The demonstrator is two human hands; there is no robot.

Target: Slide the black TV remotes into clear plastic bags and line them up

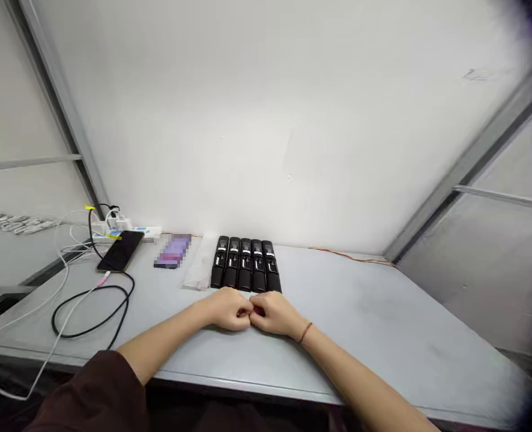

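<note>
My left hand (230, 309) rests on the table in a loose fist. Against it, finger to finger, lies my right hand (275, 313), also curled closed, with a thin brown band (305, 333) round the wrist. Neither shows anything in its fingers. Just beyond both hands, several black remote controls (245, 264) lie side by side in a row, backs up, with what look like uncovered battery compartments. To their left is a clear plastic bag (197, 270), lying flat.
A phone with a blurred-out screen (173, 251) lies left of the bag. Farther left are a dark phone (122, 251), a coiled black cable (92, 288), white cables and a power strip (151, 233). Red and yellow wires (347, 256) run along the back wall.
</note>
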